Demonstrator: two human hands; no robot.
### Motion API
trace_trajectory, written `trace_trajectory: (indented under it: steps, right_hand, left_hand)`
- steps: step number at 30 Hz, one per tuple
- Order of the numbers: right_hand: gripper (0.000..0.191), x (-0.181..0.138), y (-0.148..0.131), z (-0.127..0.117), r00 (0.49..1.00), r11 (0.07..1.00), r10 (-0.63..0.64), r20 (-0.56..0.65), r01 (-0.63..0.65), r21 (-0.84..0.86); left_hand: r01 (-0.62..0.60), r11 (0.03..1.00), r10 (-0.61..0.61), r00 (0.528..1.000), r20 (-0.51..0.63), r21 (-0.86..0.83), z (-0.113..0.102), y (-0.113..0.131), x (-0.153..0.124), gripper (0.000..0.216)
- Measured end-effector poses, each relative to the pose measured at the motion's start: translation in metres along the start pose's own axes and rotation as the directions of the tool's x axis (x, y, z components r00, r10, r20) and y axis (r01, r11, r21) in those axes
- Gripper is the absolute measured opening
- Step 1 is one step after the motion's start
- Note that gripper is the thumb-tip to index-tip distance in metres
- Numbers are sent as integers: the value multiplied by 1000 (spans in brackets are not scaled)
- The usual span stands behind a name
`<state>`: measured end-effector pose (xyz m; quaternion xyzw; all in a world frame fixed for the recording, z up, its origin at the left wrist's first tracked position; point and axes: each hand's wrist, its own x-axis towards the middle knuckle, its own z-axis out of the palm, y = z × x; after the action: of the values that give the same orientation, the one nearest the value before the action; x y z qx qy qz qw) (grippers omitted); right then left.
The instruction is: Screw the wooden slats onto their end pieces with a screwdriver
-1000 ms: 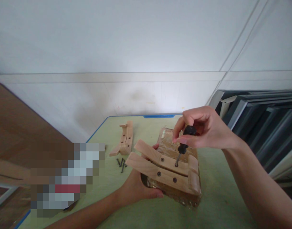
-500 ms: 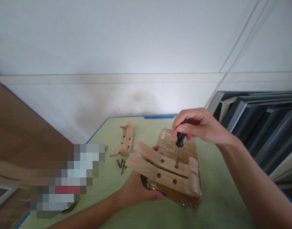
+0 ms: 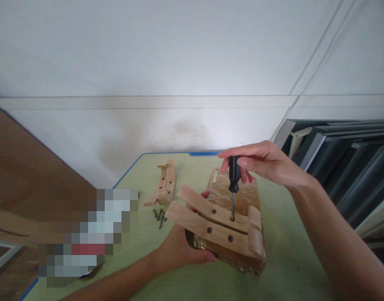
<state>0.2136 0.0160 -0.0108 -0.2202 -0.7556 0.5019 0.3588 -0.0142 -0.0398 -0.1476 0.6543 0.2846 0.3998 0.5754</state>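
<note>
Upright in my right hand [image 3: 257,161] is a black-handled screwdriver [image 3: 234,173], held between thumb and fingers. Its tip sits in a screw hole of the farther of two curved light-wood pieces [image 3: 207,205]. These lie side by side on a brown block wrapped in clear film [image 3: 236,192], with dark screw heads showing in their other holes. My left hand [image 3: 179,248] grips the block and wooden pieces from the left, thumb on the near side and fingertips on the far side. The rest of its fingers are hidden underneath.
Another pair of light-wood pieces with holes [image 3: 165,184] lies farther back on the green table [image 3: 132,175]. Several loose dark screws [image 3: 160,216] are beside it. A blurred-out object [image 3: 94,234] occupies the left edge. Dark panels [image 3: 345,154] lean at the right, and a white wall [image 3: 179,62] stands behind.
My right hand's fingers have loosened and spread around the screwdriver handle, and the handle is more upright. The tip stays in the same hole. My left hand has not moved.
</note>
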Motion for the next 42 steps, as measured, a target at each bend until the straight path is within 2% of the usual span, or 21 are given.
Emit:
trace_trajectory:
  steps: [7, 12, 23, 31, 38, 42]
  right_hand:
    - [29, 0, 0, -1, 998, 997, 12, -55, -16, -69]
    - [28, 1, 2, -2, 990, 992, 21, -136, -37, -120]
    - [23, 7, 0, 5, 977, 994, -20, -212, -3, -108]
    - [13, 4, 0, 6, 983, 995, -40, -179, 24, -93]
    - [12, 4, -3, 7, 995, 994, -85, -49, 81, -75]
    - [11, 3, -4, 8, 995, 996, -84, -51, 81, -47]
  left_hand:
    - [-2, 1000, 2, 1000, -6, 3, -3, -5, -2, 104]
    - [-17, 999, 17, 1000, -1, 40, -4, -5, -1, 99]
    - [-19, 1000, 19, 1000, -11, -6, -1, -2, 1, 105]
    - [-15, 1000, 15, 1000, 0, -9, -2, -4, -1, 102]
    - [7, 1000, -6, 1000, 18, -7, -4, -8, -2, 104]
    - [22, 1000, -22, 999, 25, -6, -5, -8, -2, 100]
